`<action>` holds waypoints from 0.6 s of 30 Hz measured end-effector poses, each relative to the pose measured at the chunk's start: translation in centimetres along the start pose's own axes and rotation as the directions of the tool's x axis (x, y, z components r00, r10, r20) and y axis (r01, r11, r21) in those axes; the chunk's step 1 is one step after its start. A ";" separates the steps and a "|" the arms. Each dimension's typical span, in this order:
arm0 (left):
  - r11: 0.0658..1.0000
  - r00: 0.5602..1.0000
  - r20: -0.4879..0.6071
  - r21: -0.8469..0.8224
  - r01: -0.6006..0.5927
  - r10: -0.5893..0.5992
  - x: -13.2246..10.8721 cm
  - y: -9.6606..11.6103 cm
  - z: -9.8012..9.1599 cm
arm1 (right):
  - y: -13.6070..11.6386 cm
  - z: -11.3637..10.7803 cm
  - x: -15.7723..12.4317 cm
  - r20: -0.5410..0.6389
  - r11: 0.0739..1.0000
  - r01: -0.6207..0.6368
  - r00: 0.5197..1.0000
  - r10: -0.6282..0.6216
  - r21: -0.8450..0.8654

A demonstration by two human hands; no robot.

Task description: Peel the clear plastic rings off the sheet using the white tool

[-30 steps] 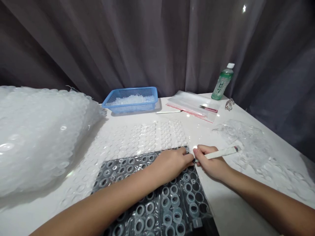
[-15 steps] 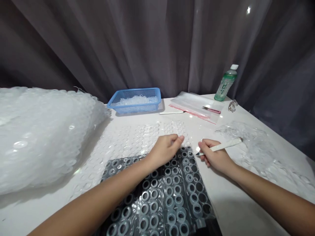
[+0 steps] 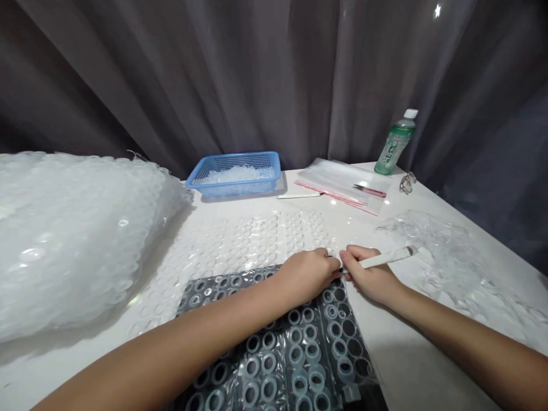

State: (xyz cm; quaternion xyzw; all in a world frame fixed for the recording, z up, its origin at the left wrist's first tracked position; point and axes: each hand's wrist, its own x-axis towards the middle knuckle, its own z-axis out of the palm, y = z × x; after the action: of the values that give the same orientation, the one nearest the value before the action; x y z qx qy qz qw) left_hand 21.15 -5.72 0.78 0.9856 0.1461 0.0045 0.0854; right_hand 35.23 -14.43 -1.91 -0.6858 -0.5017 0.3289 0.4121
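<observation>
Pale rings (image 3: 269, 341) on black sheet (image 3: 280, 319), blue basket (image 3: 233, 191)

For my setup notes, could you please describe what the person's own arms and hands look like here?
The left arm and right arm are bare, with no sleeves. The left hand and right hand wear no gloves, and no watch, bracelet, ring or cable shows.

Translucent rings (image 3: 269, 341) sit in rows on a black backing sheet (image 3: 282, 357), lying flat; a white-handled pick (image 3: 387, 257) is held in the right hand (image 3: 370, 277), its tip apparently at the sheet's edge.
</observation>
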 end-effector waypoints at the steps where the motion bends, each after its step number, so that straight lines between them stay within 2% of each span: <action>1: 1.000 1.000 0.007 0.005 0.009 -0.009 0.1 0.1 0.1 | 0.0 0.0 0.0 -0.001 0.999 0.024 1.000 -0.024 -0.035; 4: 0.998 0.999 -0.001 -0.055 0.033 -0.033 0.2 0.0 0.3 | 0.0 -0.1 0.1 -0.013 0.991 0.071 0.997 -0.073 -0.113; 6: 0.968 0.992 -0.074 -0.236 0.087 -0.107 0.2 -0.7 0.0 | 0.0 -0.1 0.0 -0.023 0.988 0.077 0.996 -0.081 -0.132; 7: 0.920 0.975 -0.120 -0.370 0.132 -0.188 0.2 -1.1 -0.2 | 0.0 -0.1 0.0 -0.024 0.989 0.069 0.997 -0.072 -0.129; 9: 0.734 0.904 -0.156 -0.644 0.213 -0.399 0.3 -2.1 -1.0 | -0.1 -0.2 0.1 0.008 0.997 0.015 1.000 -0.015 -0.073; 11: 0.544 0.839 -0.097 -0.799 0.255 -0.536 0.3 -2.9 -1.8 | -0.3 -0.2 0.5 0.038 0.996 -0.076 0.996 0.075 0.041; 12: 0.509 0.833 -0.069 -0.818 0.267 -0.549 0.3 -3.2 -2.2 | -0.4 -0.3 0.7 0.030 0.988 -0.114 0.993 0.111 0.104; 13: 0.525 0.841 -0.062 -0.805 0.276 -0.537 0.3 -3.3 -2.4 | -0.5 -0.3 1.0 0.007 0.978 -0.135 0.991 0.136 0.161; 14: 0.584 0.857 -0.081 -0.764 0.274 -0.509 0.4 -3.3 -2.6 | -0.5 -0.2 1.4 -0.028 0.969 -0.140 0.988 0.149 0.204; 16: 0.760 0.902 -0.165 -0.610 0.225 -0.399 0.5 -3.0 -2.6 | -0.3 -0.1 1.9 -0.079 0.961 -0.126 0.986 0.149 0.246; 18: 0.884 0.936 -0.231 -0.447 0.139 -0.264 0.7 -2.7 -2.3 | -0.1 0.1 2.2 -0.075 0.962 -0.118 0.987 0.140 0.245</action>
State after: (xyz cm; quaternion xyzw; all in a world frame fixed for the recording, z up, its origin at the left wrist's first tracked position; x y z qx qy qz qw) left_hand 20.98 -2.62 2.53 0.9114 0.2552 0.1690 0.2752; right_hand 35.74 -12.28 -1.96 -0.6764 -0.3931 0.3816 0.4923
